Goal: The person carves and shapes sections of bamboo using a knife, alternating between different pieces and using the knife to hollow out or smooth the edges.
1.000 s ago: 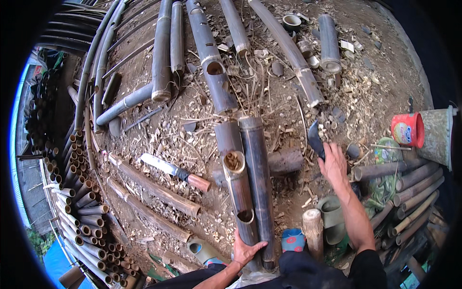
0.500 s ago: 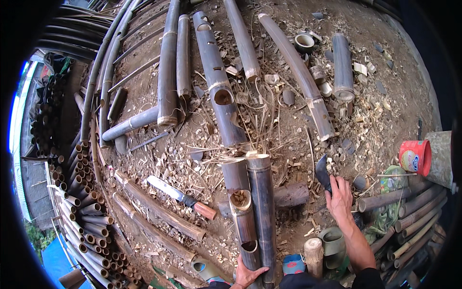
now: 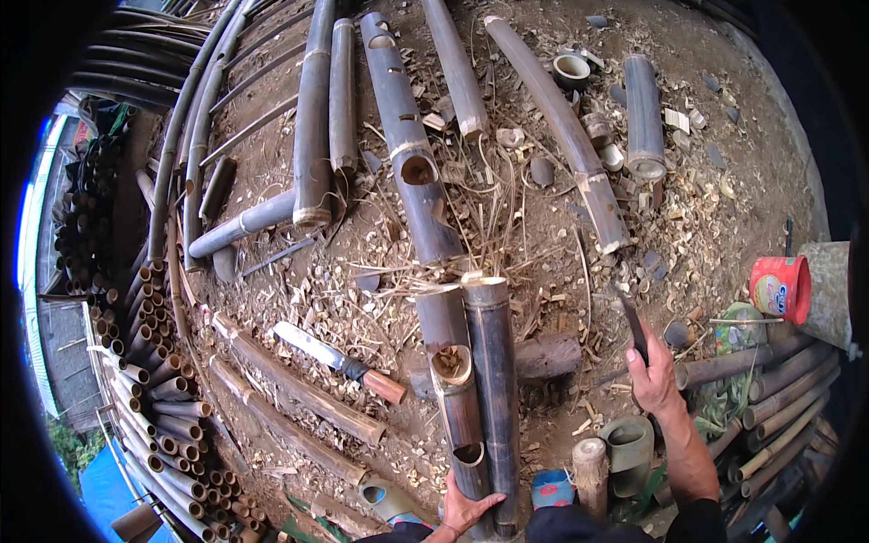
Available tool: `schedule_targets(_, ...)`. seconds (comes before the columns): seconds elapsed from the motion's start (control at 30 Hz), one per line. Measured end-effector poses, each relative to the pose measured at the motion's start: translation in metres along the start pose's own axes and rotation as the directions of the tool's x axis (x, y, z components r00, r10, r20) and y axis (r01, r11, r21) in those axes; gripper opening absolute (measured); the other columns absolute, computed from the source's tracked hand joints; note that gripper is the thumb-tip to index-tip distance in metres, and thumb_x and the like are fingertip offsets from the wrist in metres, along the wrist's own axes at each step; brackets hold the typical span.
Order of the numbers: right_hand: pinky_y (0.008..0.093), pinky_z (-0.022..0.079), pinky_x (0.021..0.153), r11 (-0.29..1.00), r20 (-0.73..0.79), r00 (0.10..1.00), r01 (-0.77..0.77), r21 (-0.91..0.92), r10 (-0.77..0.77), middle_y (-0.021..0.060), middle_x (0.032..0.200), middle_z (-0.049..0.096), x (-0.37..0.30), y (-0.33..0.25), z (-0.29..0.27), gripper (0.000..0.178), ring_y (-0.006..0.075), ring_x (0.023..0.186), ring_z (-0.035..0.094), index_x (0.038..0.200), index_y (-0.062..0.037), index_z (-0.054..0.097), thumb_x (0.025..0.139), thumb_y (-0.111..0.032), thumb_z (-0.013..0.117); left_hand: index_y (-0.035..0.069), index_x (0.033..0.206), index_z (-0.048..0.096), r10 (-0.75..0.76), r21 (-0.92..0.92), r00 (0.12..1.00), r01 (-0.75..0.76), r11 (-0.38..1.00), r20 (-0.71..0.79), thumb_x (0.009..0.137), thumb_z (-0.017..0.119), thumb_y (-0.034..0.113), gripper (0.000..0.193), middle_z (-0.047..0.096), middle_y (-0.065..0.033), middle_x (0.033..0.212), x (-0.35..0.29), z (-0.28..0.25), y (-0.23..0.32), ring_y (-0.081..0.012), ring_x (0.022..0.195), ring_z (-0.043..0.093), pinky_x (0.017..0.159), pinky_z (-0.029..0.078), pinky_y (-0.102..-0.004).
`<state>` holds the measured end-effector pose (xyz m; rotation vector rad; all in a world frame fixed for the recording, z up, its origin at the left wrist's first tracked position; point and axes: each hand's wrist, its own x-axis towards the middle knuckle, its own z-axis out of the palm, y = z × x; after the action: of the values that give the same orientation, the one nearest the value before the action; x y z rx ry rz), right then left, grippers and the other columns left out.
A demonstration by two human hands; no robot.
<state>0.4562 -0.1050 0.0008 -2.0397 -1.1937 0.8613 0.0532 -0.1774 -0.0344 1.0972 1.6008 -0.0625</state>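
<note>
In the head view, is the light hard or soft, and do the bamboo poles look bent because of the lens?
Head view: the light is soft and even, with no hard shadows or glare on the ground. The long poles at the left curve toward the rim, which is fisheye distortion; a black border rings the picture. The centre is sharp: the knife and the right hand show clearly.

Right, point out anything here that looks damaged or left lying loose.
A knife lies loose on the dirt, touched by neither hand. The bamboo pole under the left hand has holes cut in its wall. Shavings litter the ground.
</note>
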Motion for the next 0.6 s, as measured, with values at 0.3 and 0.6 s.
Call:
schedule_targets(0.3, 0.0344, 0.052, 0.055, 0.881, 0.296, 0.837, 0.472, 0.033, -0.46, 0.0075, 0.077, 0.062, 0.052, -0.046, 0.034, 0.026, 0.0252, 0.064, 0.063, 0.114, -0.0119, 0.066, 0.089, -0.018, 0.065, -0.001, 0.133, 0.033, 0.036, 0.007, 0.999, -0.036, 0.999, -0.012, 0.053, 0.095, 0.041, 0.11, 0.052, -0.0167, 0.125, -0.002, -0.001, 0.0, -0.0266, 0.115, 0.054, 0.098, 0.045, -0.0397)
schedule_targets(0.6, 0.0358, 0.05, 0.054, 0.876, 0.287, 0.833, 0.481, 0.046, -0.472, 0.0084, 0.076, 0.062, 0.063, -0.047, 0.053, 0.025, 0.0268, 0.063, 0.062, 0.11, -0.0103, 0.068, 0.086, -0.016, 0.069, -0.001, 0.134, 0.032, 0.055, -0.03, 0.999, -0.055, 0.998, 0.0, 0.053, 0.095, 0.041, 0.11, 0.053, -0.016, 0.123, -0.001, -0.001, -0.001, -0.0265, 0.114, 0.054, 0.098, 0.045, -0.0398)
